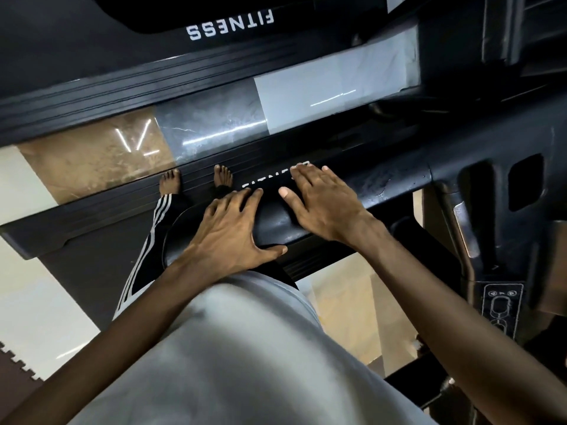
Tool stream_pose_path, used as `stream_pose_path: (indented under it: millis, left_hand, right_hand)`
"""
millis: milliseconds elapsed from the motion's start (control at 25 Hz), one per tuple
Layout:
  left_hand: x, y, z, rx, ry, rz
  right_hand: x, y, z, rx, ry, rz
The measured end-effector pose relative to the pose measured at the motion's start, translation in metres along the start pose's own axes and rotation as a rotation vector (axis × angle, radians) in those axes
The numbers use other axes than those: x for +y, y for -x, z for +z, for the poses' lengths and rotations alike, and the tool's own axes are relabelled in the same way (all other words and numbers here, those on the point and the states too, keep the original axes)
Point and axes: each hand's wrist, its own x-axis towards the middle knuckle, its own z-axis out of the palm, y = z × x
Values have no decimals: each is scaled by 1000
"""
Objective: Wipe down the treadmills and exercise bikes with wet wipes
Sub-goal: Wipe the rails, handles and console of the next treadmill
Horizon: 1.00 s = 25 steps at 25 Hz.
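Centre frame: left hand (pixel 227 231) and right hand (pixel 322 200) lie flat on the treadmill rail (pixel 399 179), fingers spread, grasping nothing. No wipe visible. Wiping apparently not begun; next move requires fetching one.

The floor (pixel 46 302) is laid with polished tiles: a cream tile (pixel 21 182), a brown tile (pixel 92 161), a grey tile (pixel 211 118) and a white tile (pixel 322 81) are set in a row. Thin light streaks (pixel 143 135) are reflected in them. A dark jigsaw-edged mat (pixel 15 378) is seen at the lower left.
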Motion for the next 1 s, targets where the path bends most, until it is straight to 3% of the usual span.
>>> stream_pose_path:
  millis: [160, 360, 440, 560, 640, 760, 840, 920, 1000]
  left_hand:
    - [9, -10, -5, -54, 1, -29]
    - [18, -16, -6, -67, 21, -33]
    - [16, -18, -8, -90, 24, -32]
    - [16, -21, -11, -121, 41, -16]
    - [17, -22, -12, -128, 53, -3]
    - [18, -21, -14, -110, 68, 5]
    - [18, -20, -14, -100, 82, 4]
    - [18, -20, -14, -92, 86, 9]
    - [19, -20, -14, -78, 83, 12]
  right_hand:
    - [14, -29, -23, -187, 23, 123]
    - [3, -40, -18, -236, 1, -88]
    - [28, -46, -23, -245, -9, -22]
    - [68, -38, -30, -54, 8, 128]
    - [67, -16, -24, 147, -39, 92]
    - [57, 18, -14, 327, -264, 37]
    - [67, 29, -14, 444, -377, 132]
    - [74, 35, -16, 513, -439, 285]
    - [61, 44, -13, 517, -457, 292]
